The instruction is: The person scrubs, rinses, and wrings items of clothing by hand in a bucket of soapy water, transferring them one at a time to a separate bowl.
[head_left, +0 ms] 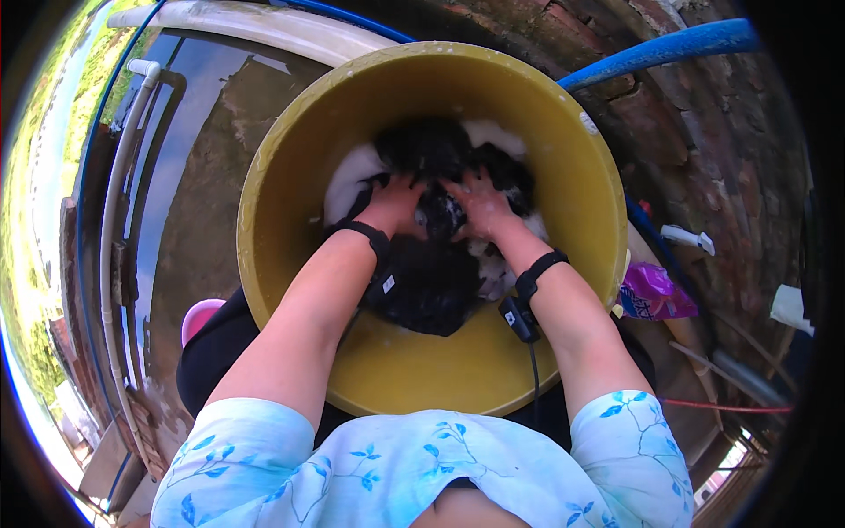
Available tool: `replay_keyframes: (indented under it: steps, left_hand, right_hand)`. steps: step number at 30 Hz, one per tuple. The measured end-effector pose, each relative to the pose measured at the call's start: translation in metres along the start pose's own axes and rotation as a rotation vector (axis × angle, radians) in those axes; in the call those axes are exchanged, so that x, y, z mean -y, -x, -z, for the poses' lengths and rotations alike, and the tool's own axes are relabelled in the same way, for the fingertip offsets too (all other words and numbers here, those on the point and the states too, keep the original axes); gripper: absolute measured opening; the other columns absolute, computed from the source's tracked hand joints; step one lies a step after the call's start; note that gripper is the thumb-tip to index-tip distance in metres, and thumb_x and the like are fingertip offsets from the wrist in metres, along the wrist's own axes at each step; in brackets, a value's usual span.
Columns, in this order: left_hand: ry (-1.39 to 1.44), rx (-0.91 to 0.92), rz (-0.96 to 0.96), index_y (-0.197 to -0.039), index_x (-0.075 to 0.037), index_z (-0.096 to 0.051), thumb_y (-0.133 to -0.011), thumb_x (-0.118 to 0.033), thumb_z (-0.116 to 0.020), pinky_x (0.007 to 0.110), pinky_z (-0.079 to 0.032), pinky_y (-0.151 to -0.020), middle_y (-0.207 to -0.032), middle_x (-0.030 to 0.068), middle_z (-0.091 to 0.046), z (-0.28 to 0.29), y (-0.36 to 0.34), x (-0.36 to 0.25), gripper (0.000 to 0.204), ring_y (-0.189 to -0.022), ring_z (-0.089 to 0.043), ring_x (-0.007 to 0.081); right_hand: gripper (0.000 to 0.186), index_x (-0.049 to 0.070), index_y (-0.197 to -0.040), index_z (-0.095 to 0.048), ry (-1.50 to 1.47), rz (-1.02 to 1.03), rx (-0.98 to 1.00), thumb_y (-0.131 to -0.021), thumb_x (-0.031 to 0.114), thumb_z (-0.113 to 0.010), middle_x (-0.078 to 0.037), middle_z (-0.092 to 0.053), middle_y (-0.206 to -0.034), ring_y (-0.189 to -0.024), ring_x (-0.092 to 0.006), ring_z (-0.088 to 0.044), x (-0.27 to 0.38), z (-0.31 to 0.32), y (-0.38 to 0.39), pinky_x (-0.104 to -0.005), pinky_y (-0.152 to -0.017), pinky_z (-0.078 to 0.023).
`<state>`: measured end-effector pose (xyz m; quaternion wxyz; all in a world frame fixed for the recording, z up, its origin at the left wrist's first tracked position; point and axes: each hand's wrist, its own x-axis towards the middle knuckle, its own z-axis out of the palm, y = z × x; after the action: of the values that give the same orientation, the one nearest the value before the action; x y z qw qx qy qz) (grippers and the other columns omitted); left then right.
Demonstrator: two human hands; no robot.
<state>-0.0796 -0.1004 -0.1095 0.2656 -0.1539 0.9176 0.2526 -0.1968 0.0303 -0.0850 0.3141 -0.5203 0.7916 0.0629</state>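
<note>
Deep in a large yellow tub (264, 202), a heap of dark wet cloth (422, 286) lies among white suds. My left hand (396, 207) bears down on the cloth, its fingers curled into the folds and the fingertips partly sunk. Beside it, my right hand (480, 207) grips the same dark cloth with its fingers somewhat spread. A bunched, foam-streaked fold rises between the two hands, with a thumb on either side. A small white tag shows on the cloth's near part. Black bands circle both wrists, and a small black device hangs by the right one.
A blue hose (660, 53) runs behind the tub at the right, near a brick wall (731, 158). Right of the tub lies a pink-purple packet (656, 292). A pink basin (202, 319) shows at the left. A white pipe (110, 220) stands beyond wet ground.
</note>
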Motion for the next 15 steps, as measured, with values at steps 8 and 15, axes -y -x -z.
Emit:
replay_keyframes:
  steps: [8,15]
  left_hand:
    - [0.232,0.297,-0.022,-0.120,-0.006,-0.044,-0.053,-0.044,-0.076,0.032,-0.035,-0.093,-0.117,0.0167,-0.049,-0.039,-0.048,0.030,0.084,-0.110,-0.045,0.0283]
    - [0.362,0.642,0.295,-0.101,-0.008,-0.060,-0.065,-0.051,-0.062,0.032,-0.042,-0.081,-0.102,0.0122,-0.060,-0.028,-0.049,0.008,0.057,-0.093,-0.057,0.0243]
  right_hand:
    - [0.067,0.007,-0.110,-0.055,0.051,-0.104,0.204,-0.061,0.052,-0.062,-0.018,-0.048,-0.118,-0.116,-0.0301,-0.039,-0.019,-0.029,-0.037,-0.0366,-0.097,-0.031]
    - [0.037,0.007,-0.092,-0.064,0.099,-0.130,0.334,-0.068,0.031,-0.051,-0.014,-0.058,-0.105,-0.103,-0.0272,-0.052,-0.019,-0.025,-0.044,-0.0355,-0.085,-0.041]
